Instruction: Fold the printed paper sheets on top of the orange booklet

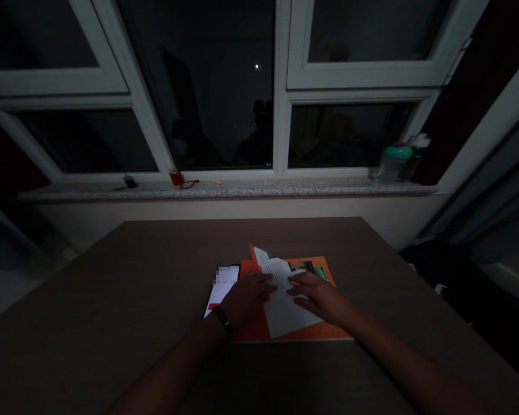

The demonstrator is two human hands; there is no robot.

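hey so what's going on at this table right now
A person's left hand and right hand are on a printed sheet, which looks partly folded. The sheet lies on an orange booklet on the brown table. A lit phone lies beside the booklet's left edge.

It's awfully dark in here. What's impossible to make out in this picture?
All in the head view:
- Printed paper: text too small and dim to read.
- Orange booklet: much of its cover hidden by the paper, left hand and right hand.
- Phone: screen partly pixelated, lower right corner behind the left hand.
- Both forearms: cut off by the bottom edge.
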